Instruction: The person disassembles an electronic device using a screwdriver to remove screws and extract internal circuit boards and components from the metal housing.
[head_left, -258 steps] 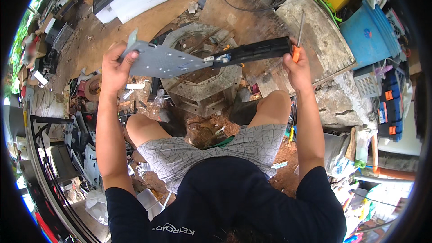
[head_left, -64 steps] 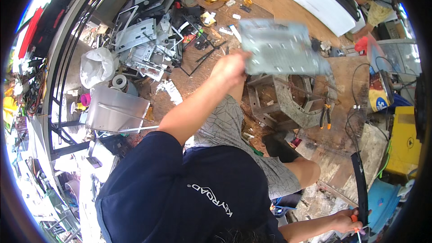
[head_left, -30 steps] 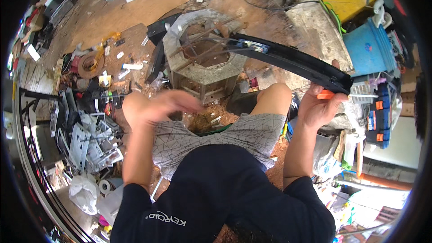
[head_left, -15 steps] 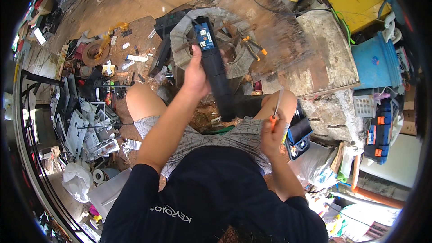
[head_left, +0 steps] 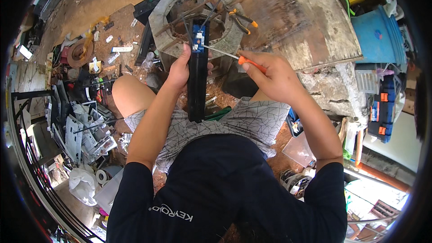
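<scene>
At far left, you had a jumbled heap of grey and black metal and plastic scrap (head_left: 85, 130) on the ground, with a crumpled white plastic bag (head_left: 83, 186) nearer your body. Beyond the heap lay a flat, round brown disc (head_left: 80, 51) with a hole in its middle. Next came your left hand (head_left: 180, 69), clamped on the long, narrow black plastic housing (head_left: 196, 85), thumb along its left edge and fingertips showing past its right. The housing was in front of you, its near end above your lap and its far end over the rough grey octagonal ring-shaped stand (head_left: 163, 15). Near that far end, a small blue circuit board (head_left: 199, 42) with white patches sat in the housing. To its right, orange-and-black-handled pliers (head_left: 243, 20) lay spread on the stand's rim. Your right hand (head_left: 276, 78) was closed around the orange handle of a thin metal-shafted screwdriver (head_left: 243, 60), whose tip pointed left to the board's right edge; whether it touched, you could not tell. Further right lay a weathered, pale-stained wooden panel (head_left: 321, 27), then a blue plastic bucket (head_left: 373, 36).
</scene>
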A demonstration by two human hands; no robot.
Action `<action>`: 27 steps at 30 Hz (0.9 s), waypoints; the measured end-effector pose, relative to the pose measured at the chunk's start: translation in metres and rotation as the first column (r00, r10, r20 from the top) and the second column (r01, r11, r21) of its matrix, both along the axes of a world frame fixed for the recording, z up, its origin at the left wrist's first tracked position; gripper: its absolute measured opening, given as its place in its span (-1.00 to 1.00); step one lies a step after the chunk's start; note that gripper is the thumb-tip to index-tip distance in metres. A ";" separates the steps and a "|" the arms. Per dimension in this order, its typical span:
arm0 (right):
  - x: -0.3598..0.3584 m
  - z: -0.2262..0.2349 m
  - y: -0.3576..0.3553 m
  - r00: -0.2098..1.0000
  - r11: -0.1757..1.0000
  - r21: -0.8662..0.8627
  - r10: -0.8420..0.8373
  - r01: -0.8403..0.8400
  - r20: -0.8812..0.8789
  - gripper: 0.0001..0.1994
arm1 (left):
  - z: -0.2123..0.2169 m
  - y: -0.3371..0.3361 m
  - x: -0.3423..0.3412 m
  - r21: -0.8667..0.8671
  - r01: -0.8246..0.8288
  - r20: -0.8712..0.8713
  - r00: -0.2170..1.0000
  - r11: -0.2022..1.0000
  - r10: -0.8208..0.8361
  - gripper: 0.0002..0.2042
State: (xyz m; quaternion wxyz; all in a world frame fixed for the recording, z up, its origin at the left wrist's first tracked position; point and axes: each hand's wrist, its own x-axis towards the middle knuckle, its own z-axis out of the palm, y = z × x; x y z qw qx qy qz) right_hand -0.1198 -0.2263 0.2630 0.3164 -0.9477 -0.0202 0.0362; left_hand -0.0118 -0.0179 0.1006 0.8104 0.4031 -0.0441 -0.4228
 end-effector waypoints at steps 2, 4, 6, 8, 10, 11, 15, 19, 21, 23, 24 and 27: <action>0.010 -0.005 0.000 1.000 1.000 -0.014 0.015 -0.015 0.008 -0.67 | -0.002 0.000 0.001 0.012 0.004 0.004 1.000 1.000 -0.004 -0.37; 0.016 -0.008 0.002 1.000 1.000 0.006 0.001 -0.001 -0.001 -0.68 | 0.001 0.001 0.002 0.013 -0.004 0.014 1.000 1.000 0.004 -0.37; 0.021 -0.010 0.004 1.000 1.000 0.017 -0.010 0.011 -0.017 -0.69 | 0.002 0.000 0.004 0.051 -0.025 0.022 0.999 0.998 0.024 -0.34; 0.025 -0.012 0.005 0.999 1.000 0.021 -0.019 0.020 -0.039 -0.69 | 0.005 -0.001 0.004 0.069 -0.044 0.012 0.999 0.997 0.043 -0.33; 0.028 -0.011 0.005 1.000 1.000 -0.003 0.003 -0.003 -0.009 -0.69 | 0.009 -0.002 0.003 0.072 -0.057 -0.011 0.998 0.996 0.058 -0.34; 0.029 -0.011 0.004 1.000 1.000 -0.014 0.014 -0.014 0.005 -0.70 | 0.009 0.000 0.004 0.061 -0.048 -0.026 0.998 0.997 0.049 -0.34; 0.031 -0.011 0.005 0.999 0.997 -0.065 0.030 -0.027 0.039 -0.70 | 0.005 0.003 0.009 0.000 -0.041 -0.034 0.999 0.999 0.041 -0.35; 0.033 -0.010 0.007 0.998 0.998 -0.054 0.012 -0.009 0.054 -0.72 | 0.000 0.003 0.012 -0.006 -0.030 -0.003 1.000 1.000 0.030 -0.38; 0.033 -0.009 0.007 0.999 0.998 -0.055 0.012 -0.010 0.043 -0.72 | -0.001 0.002 0.012 -0.022 -0.041 -0.005 0.999 0.999 0.041 -0.40; 0.034 -0.009 0.006 1.000 0.998 -0.065 0.019 -0.017 0.020 -0.72 | -0.002 0.003 0.012 -0.033 -0.054 -0.004 0.999 0.998 0.054 -0.41; 0.033 -0.010 0.006 0.999 0.998 -0.067 0.019 -0.016 0.031 -0.72 | -0.002 0.003 0.012 -0.039 -0.057 -0.002 0.998 0.998 0.057 -0.42; 0.032 -0.013 0.006 0.998 0.997 -0.071 0.021 -0.017 0.061 -0.73 | -0.003 0.003 0.013 -0.043 -0.051 0.044 0.998 0.998 0.053 -0.44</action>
